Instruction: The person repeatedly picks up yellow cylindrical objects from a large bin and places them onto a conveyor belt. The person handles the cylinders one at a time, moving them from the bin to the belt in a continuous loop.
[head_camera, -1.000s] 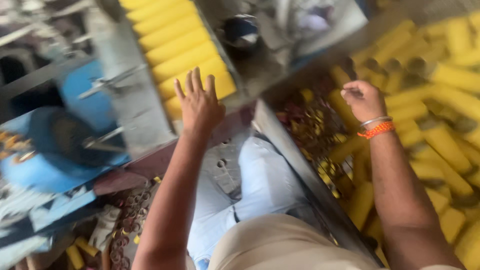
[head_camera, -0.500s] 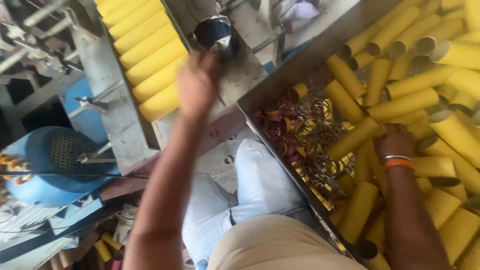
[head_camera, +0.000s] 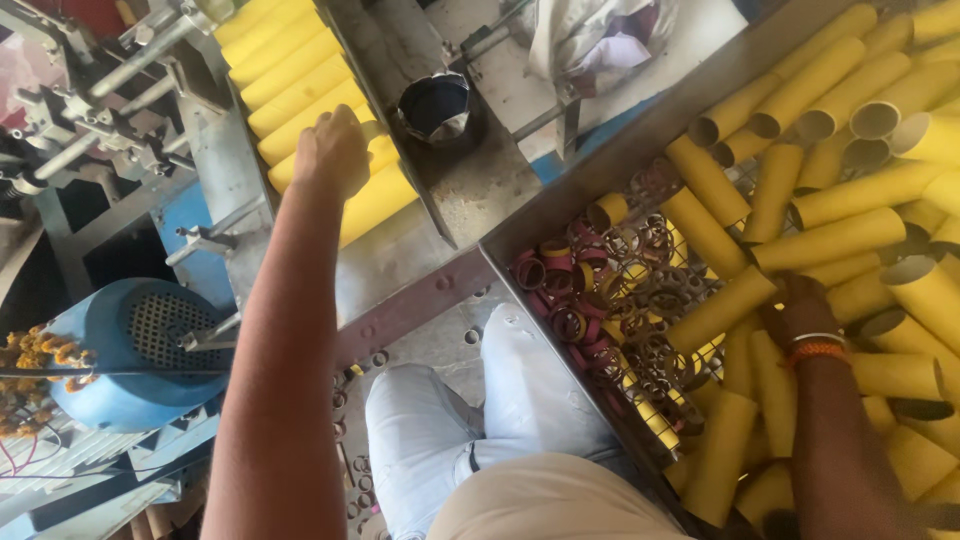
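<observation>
Head view, looking down. The left hand (head_camera: 333, 150) reaches forward with the arm straight and its back to the camera; its fingers curl down onto the row of yellow tubes (head_camera: 300, 75) lying side by side on the machine's slanted feed chute (head_camera: 215, 150). About seven tubes show in that row. Whether the fingers grip a tube or only rest on it cannot be told.

The right hand (head_camera: 800, 315), with one orange wristband (head_camera: 818, 350), is sunk among loose yellow tubes in the metal bin (head_camera: 560, 225); its fingers are hidden, so their state is unclear. The bin holds perhaps thirty tubes, heaped at all angles, beside a pile of small red and yellow rings (head_camera: 590, 290), too many to count.

One metal cup (head_camera: 435, 105) stands just right of the chute. One blue motor (head_camera: 130, 355) sits at lower left.
</observation>
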